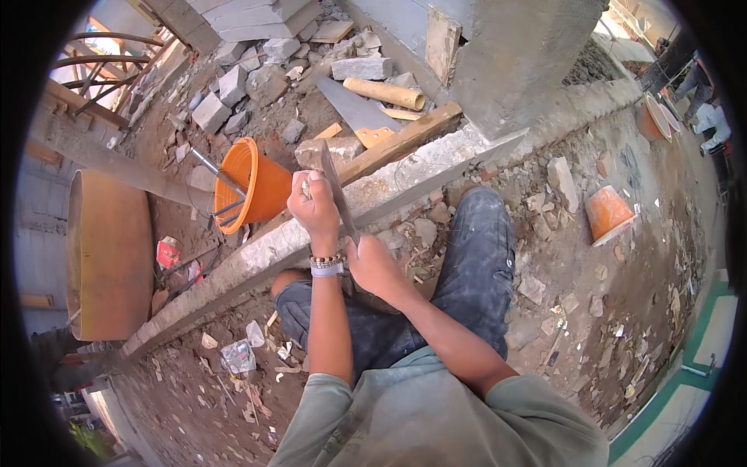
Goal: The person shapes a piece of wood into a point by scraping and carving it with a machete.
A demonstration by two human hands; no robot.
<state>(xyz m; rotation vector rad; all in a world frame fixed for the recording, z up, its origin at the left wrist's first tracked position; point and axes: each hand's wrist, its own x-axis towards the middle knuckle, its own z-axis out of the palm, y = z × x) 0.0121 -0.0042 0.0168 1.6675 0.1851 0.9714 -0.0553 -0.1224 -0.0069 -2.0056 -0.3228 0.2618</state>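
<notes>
Wrapped round the lower end of a long, dark, worn blade that looks like a machete (336, 191) is my right hand (375, 266); its handle is hidden in the fist. The blade points up and away from me. Beside it, close to the flat of the blade, my left hand (314, 208) is closed in a fist. A small pale bit shows at its fingers, but I cannot tell what it is. Both hands are above a concrete ledge (397, 183). An orange bucket (268, 187) with metal rods or tool handles in it stands left of my left hand.
Beyond the ledge lie a handsaw (350, 107), a bamboo piece (385, 93), a wooden beam (412, 140) and broken blocks (212, 114). A concrete pillar (517, 66) rises ahead. An orange pot (608, 212) lies tilted at right. Another person (710, 124) is at far right.
</notes>
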